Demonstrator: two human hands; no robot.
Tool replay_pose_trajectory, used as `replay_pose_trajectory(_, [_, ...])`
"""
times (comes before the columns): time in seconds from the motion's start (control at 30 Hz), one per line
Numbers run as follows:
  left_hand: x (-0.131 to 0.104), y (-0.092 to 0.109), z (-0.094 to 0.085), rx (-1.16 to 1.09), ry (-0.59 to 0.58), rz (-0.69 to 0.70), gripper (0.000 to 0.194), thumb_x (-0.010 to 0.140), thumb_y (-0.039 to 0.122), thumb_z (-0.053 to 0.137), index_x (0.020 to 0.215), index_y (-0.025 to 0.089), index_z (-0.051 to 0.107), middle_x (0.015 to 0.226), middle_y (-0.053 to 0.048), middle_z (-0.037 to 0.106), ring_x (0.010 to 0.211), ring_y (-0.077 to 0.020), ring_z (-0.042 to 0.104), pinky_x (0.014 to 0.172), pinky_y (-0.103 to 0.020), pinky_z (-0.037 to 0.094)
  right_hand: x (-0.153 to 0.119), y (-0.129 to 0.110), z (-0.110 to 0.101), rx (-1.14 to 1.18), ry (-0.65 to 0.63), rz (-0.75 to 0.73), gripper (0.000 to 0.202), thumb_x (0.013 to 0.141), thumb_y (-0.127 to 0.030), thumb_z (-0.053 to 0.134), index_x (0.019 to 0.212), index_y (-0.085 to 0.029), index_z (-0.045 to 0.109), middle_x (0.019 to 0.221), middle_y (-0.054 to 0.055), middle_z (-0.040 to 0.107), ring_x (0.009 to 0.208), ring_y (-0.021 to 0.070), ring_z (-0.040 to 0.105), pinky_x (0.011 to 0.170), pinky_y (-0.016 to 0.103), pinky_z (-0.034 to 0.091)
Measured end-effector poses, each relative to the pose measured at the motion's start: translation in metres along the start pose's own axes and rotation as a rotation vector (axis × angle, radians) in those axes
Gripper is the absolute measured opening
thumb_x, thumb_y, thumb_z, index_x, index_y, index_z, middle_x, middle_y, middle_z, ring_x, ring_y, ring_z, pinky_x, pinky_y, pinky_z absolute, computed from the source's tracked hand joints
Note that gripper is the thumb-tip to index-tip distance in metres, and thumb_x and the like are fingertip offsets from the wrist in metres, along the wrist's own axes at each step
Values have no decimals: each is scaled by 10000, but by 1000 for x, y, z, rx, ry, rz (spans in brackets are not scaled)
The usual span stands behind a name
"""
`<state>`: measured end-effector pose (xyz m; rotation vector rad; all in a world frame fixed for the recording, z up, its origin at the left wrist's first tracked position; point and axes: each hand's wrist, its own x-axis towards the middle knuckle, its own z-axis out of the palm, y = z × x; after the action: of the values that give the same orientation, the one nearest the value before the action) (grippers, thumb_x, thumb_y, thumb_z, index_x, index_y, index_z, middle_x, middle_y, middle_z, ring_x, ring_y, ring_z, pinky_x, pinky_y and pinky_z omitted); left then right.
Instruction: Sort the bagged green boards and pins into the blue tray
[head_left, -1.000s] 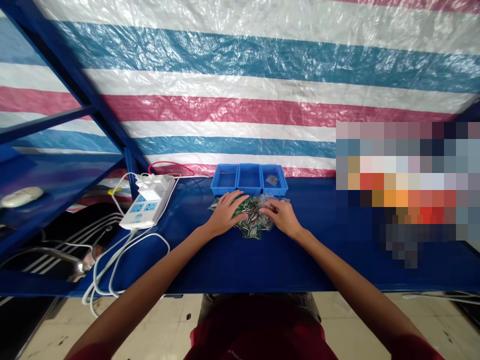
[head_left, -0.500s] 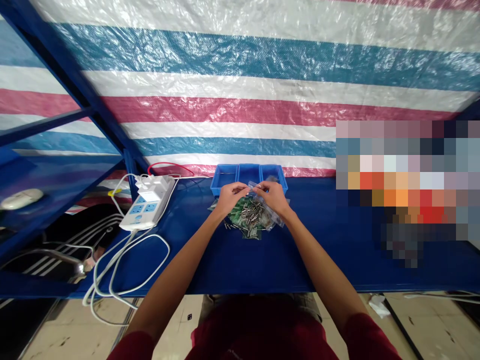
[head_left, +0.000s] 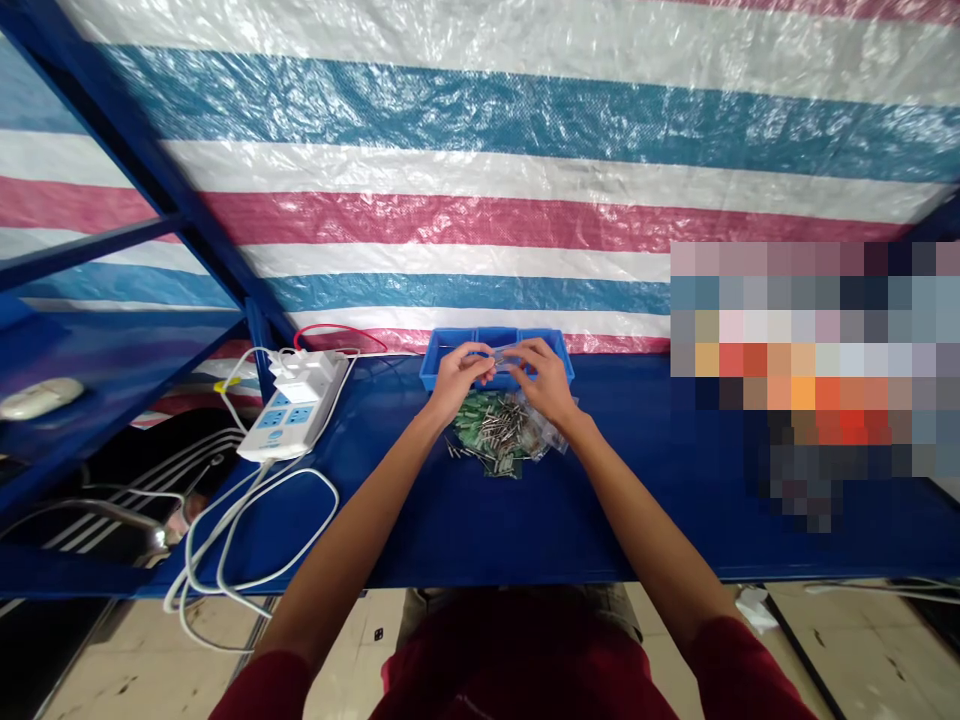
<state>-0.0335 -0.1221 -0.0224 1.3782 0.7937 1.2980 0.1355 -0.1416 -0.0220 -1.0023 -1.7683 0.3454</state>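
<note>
Between my hands, in front of the blue divided tray, is a small clear plastic bag. My left hand pinches the bag's left end between thumb and fingers. On the other side, my right hand grips its right end with bent fingers. Whatever is inside the bag is too small to make out. Below the hands lies a heap of small metal screw-like pieces on green pieces of packaging. More clear bags lie at the heap's right side.
A white power strip with plugged-in adapters stands left on the blue table. Its looped white cables hang over the front edge. A blue metal post rises at the left, and a striped plastic sheet covers the back.
Both hands have moved slightly up towards the tray. The fingers of my right hand have spread more, and the clear bag now stretches between the two hands.
</note>
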Motion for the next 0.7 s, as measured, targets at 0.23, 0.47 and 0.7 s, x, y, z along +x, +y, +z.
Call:
replay_pose_trajectory(0.23, [-7,-13,-5,259,-24,115,287,722,412,741,855,160,715,851,-65,702,754,-172,634,674,-296,508,-10,2,5,-3,17,153,202,873,-342,558,797,-190,666,792,56,650,713,175,549,717,310,457])
replay_pose_trajectory(0.47, [-13,-23,-2,257,-19,89,191,754,343,672,817,168,630,721,-13,661,692,-166,650,712,-306,525,-26,4,10,100,14,226,260,868,-391,530,870,-170,666,775,47,670,652,156,559,648,285,444])
replay_pose_trajectory(0.7, [-17,-22,0,241,33,83,176,775,349,621,798,175,605,581,18,611,512,-139,583,547,-277,494,-25,-6,-3,27,133,179,223,845,-335,549,831,-159,685,727,42,647,604,150,547,614,290,447])
